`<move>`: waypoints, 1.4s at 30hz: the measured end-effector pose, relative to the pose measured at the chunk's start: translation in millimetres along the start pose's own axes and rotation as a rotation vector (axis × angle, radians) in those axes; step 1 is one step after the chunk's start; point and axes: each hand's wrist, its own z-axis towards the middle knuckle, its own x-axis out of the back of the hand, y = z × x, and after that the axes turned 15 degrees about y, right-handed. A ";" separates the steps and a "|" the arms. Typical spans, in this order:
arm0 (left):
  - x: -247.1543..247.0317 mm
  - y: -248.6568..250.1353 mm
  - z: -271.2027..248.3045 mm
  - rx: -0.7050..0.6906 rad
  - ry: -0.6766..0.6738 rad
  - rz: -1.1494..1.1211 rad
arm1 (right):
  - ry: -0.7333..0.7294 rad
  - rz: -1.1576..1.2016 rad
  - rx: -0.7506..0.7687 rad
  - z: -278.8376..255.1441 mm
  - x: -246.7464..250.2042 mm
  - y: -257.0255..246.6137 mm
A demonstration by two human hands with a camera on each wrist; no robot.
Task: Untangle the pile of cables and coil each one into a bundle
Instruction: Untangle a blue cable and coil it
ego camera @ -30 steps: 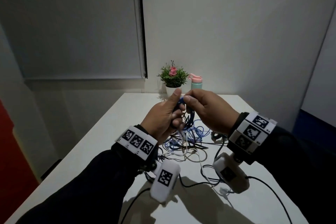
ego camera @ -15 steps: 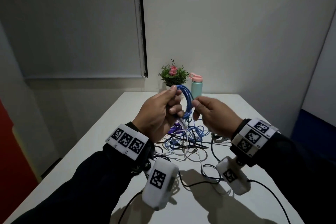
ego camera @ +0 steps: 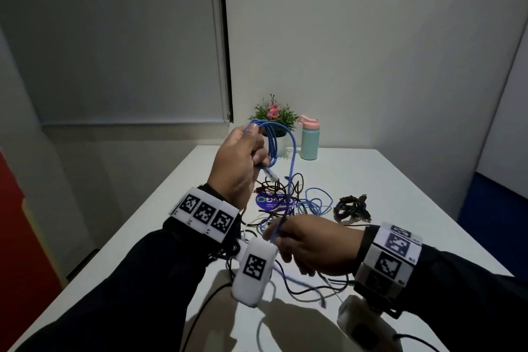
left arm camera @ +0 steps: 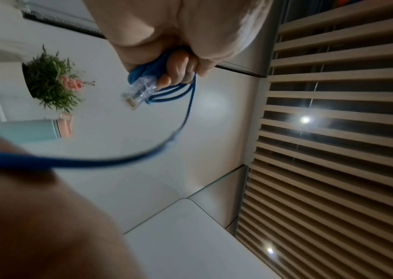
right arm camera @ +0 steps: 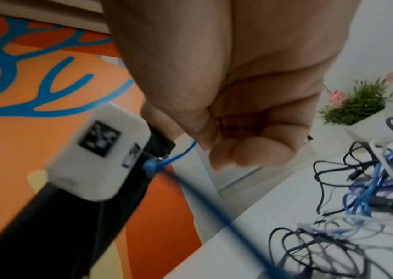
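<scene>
while the left hand (ego camera: 238,160) grips the blue cable (ego camera: 292,157) loops, the right hand (ego camera: 311,248) pinches its strand lower down.

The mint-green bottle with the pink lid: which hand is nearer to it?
Left. The left hand is raised close beside the mint-green bottle; the right hand is low, at the table's near side.

A round blue sticker or card (ego camera: 273,200) lies on the bench (ego camera: 400,186) under the tangle of cables (ego camera: 288,197), centre of the head view. It carries white print, but the cables cross it and the letters are too small and blurred to read. The white wrist bands (ego camera: 204,213) and pods (ego camera: 253,266) bear only black-and-white square code patterns, no words.
</scene>
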 end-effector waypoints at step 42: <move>23.8 -48.9 -22.3 -0.081 -0.349 0.599 | 0.508 0.530 -0.146 39.0 61.5 49.9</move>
